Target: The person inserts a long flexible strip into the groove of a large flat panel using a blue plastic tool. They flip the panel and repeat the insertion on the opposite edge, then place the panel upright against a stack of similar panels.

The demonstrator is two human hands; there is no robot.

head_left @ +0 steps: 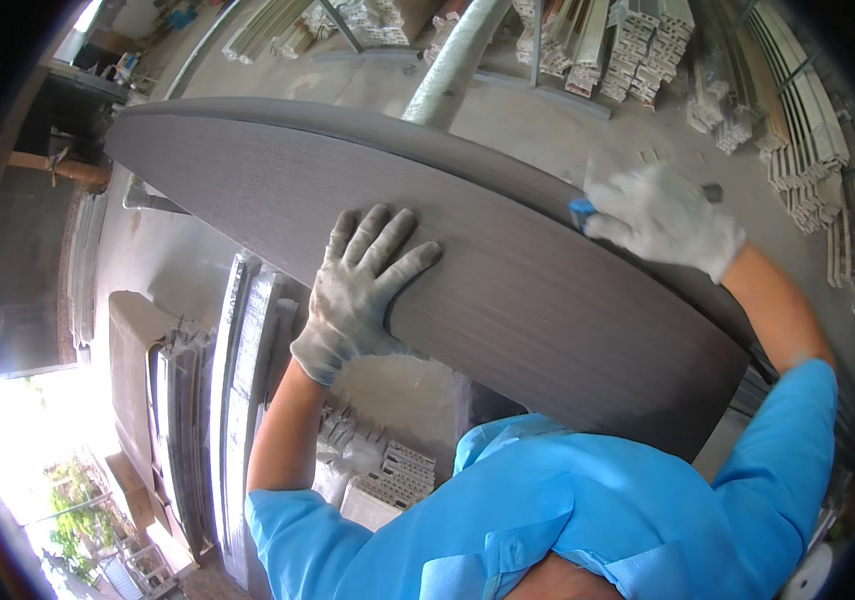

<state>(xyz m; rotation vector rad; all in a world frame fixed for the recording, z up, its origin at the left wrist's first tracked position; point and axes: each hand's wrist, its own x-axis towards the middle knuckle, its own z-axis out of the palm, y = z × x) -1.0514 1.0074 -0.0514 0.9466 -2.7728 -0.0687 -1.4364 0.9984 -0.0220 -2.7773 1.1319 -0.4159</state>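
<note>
A long dark grey-brown panel (547,300) with a fine wood-like grain lies in front of me, running from the upper left to the lower right. My left hand (362,280), in a greyish work glove, rests flat on its near side with the fingers spread. At the panel's far long edge is my right hand (657,215), in a white glove and slightly blurred. Its fingers are closed around a small blue-ended tool (582,207) whose kind I cannot make out. Another dark panel (347,122) shows along that far edge, just behind the first.
Stacks of pale profiles (637,50) lie on the floor at the far side, with more at the right (797,120). A plastic-wrapped tube (457,65) stretches away beyond the panel. Wrapped long bars (237,400) stand at the left, beside a beige board (137,330).
</note>
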